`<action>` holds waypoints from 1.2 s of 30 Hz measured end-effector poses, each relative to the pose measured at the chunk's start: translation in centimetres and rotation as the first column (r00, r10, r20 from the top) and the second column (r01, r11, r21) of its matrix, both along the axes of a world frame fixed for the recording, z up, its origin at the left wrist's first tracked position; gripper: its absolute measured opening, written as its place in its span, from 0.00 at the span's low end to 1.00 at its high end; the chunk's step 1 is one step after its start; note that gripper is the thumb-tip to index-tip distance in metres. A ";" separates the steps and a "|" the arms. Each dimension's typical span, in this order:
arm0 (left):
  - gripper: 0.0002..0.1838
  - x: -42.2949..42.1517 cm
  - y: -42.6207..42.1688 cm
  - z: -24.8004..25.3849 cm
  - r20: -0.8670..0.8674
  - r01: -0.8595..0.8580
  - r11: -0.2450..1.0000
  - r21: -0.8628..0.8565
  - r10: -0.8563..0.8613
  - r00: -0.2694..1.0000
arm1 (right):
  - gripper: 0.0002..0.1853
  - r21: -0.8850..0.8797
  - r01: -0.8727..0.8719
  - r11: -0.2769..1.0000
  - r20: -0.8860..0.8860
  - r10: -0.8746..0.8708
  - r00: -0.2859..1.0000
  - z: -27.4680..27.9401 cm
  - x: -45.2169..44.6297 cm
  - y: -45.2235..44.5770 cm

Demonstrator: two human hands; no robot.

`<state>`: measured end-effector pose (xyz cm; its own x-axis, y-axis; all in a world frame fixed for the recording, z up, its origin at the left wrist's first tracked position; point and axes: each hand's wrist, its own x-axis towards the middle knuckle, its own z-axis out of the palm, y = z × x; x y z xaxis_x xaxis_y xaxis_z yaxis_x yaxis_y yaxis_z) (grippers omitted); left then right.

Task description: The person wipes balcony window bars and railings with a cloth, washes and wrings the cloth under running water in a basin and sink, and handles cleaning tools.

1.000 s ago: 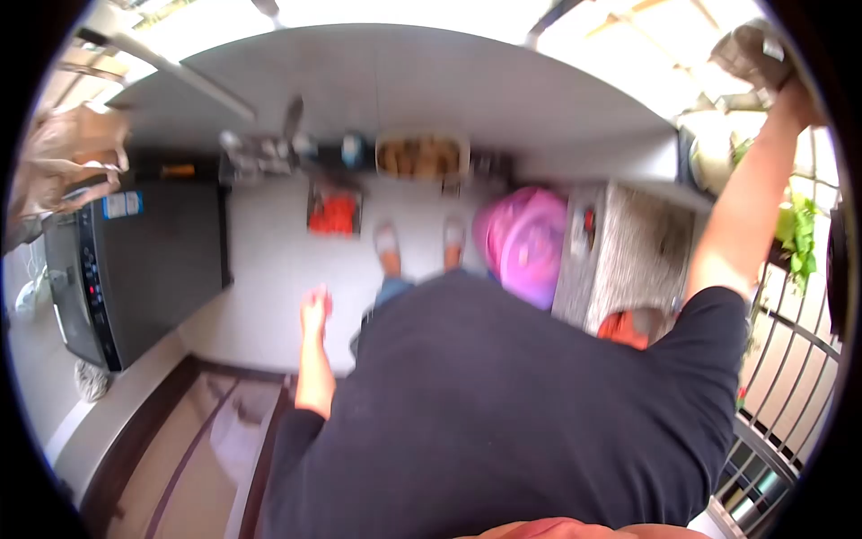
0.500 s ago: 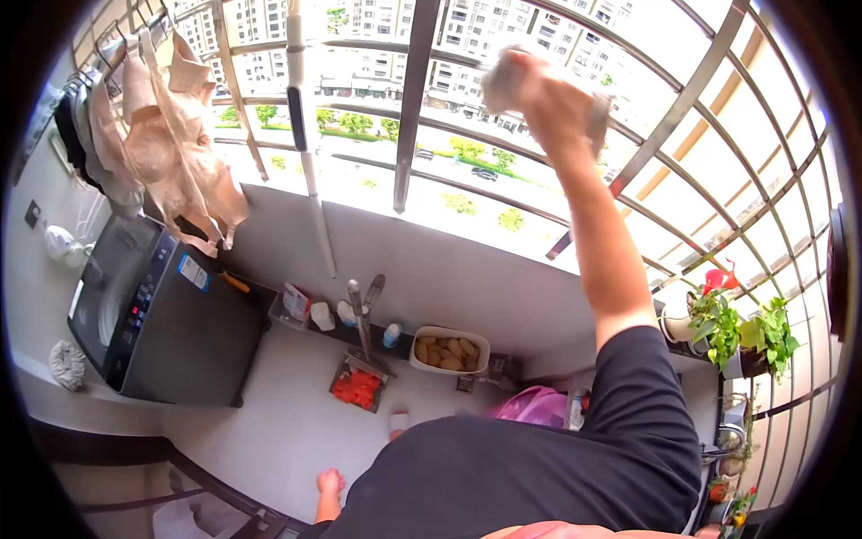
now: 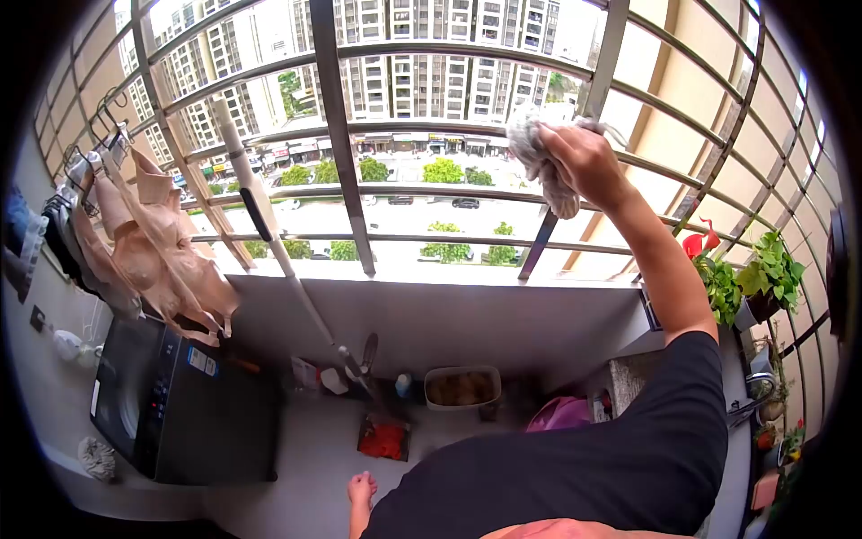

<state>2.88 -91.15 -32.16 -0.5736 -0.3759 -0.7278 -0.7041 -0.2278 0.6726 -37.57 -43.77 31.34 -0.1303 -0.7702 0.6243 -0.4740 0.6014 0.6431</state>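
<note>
My right hand (image 3: 584,163) is raised at the metal window bars (image 3: 422,187), its fingers wrapped round a grey cloth (image 3: 558,184) that bunches out on both sides of the fist. The cloth is against or just in front of an upright bar; exact contact cannot be made out. Low in the view, my left hand (image 3: 362,488) hangs over the floor with its fingers curled together. Nothing shows in it, and it touches nothing. A dustpan with red things (image 3: 384,440) lies on the floor just beyond it.
Clothes (image 3: 162,251) hang at the left above a black washing machine (image 3: 215,409). A long white pole (image 3: 269,216) leans at the bars. A tub (image 3: 462,388) stands by the low wall. Potted plants (image 3: 770,274) and a pink basin (image 3: 558,414) are at the right.
The view has tilted up from the floor to the window. My right hand has moved with the cloth from the far upper right to the bars near the centre. My left hand stays low.
</note>
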 end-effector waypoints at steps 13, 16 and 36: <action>0.14 7.2 -0.4 -5.2 0.237 0.009 1.000 -0.019 -0.005 0.971 | 0.23 -0.267 -0.016 0.963 -0.159 -0.028 0.987 7.3 -9.3 -22.2; 0.14 4.3 -0.7 -4.3 0.161 0.038 0.999 -0.012 -0.035 0.986 | 0.25 -0.480 0.070 0.874 0.077 -0.038 0.996 7.5 -8.0 -26.5; 0.14 -10.3 7.0 -2.7 0.147 0.339 0.937 -0.087 -0.324 0.935 | 0.15 -0.719 0.088 0.689 -0.423 -0.536 0.731 17.2 -3.4 15.8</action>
<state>-7.46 -84.19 -34.85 -0.5841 -0.2617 -0.7683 -0.8085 0.1033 0.5794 -40.95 -27.94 48.49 0.2595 -0.1560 0.9531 0.1420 0.9823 0.1222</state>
